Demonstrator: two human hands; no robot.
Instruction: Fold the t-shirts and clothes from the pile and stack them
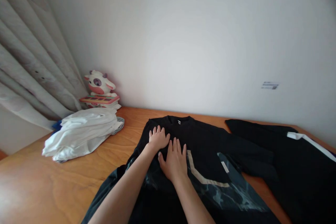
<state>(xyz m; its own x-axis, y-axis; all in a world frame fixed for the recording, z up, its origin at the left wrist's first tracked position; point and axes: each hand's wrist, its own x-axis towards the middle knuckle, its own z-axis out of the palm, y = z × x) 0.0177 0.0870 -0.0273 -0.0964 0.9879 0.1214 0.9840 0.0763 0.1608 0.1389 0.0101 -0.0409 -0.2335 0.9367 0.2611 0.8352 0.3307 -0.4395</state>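
A black T-shirt (207, 133) lies spread on the wooden surface, its neckline toward the wall and a small label inside the collar. Its lower front carries a beige angled stripe and a teal-grey marbled print. My left hand (159, 138) rests flat on the upper chest near one shoulder, fingers spread. Just below and to the right, my right hand (174, 161) presses on the shirt front beside the stripe, palm down with fingers extended. Neither hand grips the cloth. The sleeve on the right reaches out across the surface, while my forearms hide part of the shirt's left side.
On the right lies another black garment (301, 171) with a white stripe. A heap of white clothing (84, 133) is on the left, in front of a cow-shaped toy keyboard (99, 89). A curtain (31, 49) hangs at left; a wall (199, 42) closes off the back.
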